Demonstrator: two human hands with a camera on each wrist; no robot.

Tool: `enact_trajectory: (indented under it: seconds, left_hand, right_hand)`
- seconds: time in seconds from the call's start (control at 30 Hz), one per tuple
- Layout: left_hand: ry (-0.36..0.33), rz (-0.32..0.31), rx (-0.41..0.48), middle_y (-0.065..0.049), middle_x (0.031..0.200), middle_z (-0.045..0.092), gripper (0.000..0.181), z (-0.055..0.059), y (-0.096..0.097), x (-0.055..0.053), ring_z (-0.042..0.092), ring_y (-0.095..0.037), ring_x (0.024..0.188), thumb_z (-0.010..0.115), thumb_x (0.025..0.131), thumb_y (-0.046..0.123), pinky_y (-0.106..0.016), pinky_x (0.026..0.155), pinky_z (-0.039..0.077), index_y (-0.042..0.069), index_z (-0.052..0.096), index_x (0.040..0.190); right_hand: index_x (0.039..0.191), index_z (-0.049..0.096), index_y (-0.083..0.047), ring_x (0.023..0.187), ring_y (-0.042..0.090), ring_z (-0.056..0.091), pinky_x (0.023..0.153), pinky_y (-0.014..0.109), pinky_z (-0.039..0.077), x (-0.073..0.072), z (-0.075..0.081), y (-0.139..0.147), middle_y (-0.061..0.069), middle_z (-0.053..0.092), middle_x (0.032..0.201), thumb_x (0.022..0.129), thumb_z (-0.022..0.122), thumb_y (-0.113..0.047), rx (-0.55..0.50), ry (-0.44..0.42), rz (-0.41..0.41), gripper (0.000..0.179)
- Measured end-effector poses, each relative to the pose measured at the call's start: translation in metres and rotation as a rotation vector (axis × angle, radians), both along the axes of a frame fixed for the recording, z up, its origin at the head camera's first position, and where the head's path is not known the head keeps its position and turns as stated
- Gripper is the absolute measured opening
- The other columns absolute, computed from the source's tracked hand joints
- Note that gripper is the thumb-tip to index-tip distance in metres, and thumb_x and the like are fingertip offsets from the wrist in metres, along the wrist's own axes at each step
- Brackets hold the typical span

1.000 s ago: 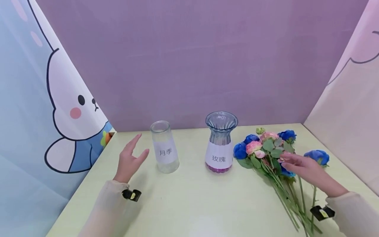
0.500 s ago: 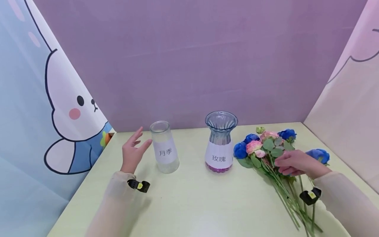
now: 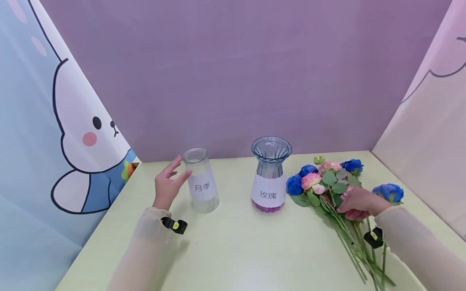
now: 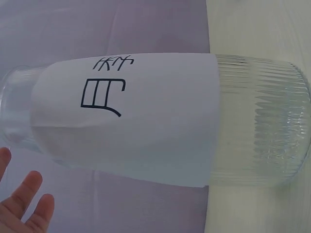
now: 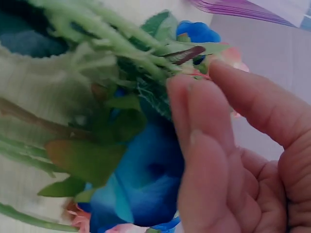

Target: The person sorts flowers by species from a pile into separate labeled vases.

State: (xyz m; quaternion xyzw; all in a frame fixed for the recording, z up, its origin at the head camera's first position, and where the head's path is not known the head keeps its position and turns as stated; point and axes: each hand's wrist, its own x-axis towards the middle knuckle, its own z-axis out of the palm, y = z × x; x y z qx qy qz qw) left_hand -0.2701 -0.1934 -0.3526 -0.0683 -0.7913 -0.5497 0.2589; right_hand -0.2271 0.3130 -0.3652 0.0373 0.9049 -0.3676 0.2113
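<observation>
On the desk (image 3: pixel 255 250), R side, the blue-and-pink flower bunch (image 3: pixel 329 178) lies flat. Hands well apart: R hand (image 3: pixel 361 203) curls in at its stems (image 3: pixel 365 252), can't tell if pinching one; L hand (image 3: pixel 169 186) spread beside the clear glass vase (image 3: pixel 202 184), contact unclear. Risk: crossed stems prob. snag, dragging extra heads (image 3: pixel 311 180) w/ one pulled; L nudge might tip the vase. Long axis diag.: heads far & slightly L, stem ends near, R.

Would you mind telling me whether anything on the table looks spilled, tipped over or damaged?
Nothing stands out: the clear vase and the bluish vase both stand upright, with no spill or damage visible. The flowers lie loosely piled, only one blue bloom slightly apart.
</observation>
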Motion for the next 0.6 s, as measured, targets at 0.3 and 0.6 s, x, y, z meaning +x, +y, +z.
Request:
enact_trajectory:
  seconds: [0.3,0.6]
  left_hand:
    - [0.058,0.014,-0.012,-0.013,0.134,0.054,0.047,-0.002,0.004,-0.002,0.051,-0.027,0.125,0.076,0.08,0.003,-0.027,0.09,0.048,-0.004,0.06,0.123]
    - [0.044,0.007,0.023,-0.013,0.138,0.052,0.045,-0.004,0.01,-0.007,0.049,-0.026,0.127,0.076,0.08,0.006,-0.021,0.086,0.046,-0.003,0.061,0.122]
  right_hand:
    - [0.055,0.05,-0.014,0.041,0.006,0.045,0.043,0.02,0.044,0.005,-0.008,-0.009,-0.002,0.052,0.047,0.084,0.069,-0.012,0.034,-0.021,0.038,0.035]
    - [0.051,0.042,-0.016,0.041,0.007,0.037,0.041,0.018,0.039,0.013,-0.013,-0.012,-0.004,0.042,0.045,0.083,0.067,-0.008,0.081,0.006,0.052,0.041]
